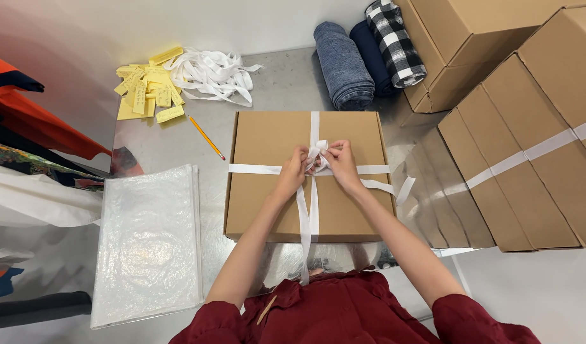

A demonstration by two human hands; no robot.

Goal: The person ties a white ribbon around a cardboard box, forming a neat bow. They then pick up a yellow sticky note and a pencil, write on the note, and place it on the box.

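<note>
Flat brown cardboard box (267, 191), centre of steel table (274, 83), crossed by white ribbon (310, 216). Left hand (294, 172) and right hand (342, 167) both pinch ribbon loops at the knot (317, 151). Pencil (206, 137) far left; rolled fabrics (344, 64) beyond.

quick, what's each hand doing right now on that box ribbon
Left hand: closed, pinching the white ribbon at the knot on the cardboard box.
Right hand: closed, pinching the same ribbon from the other side.
</note>
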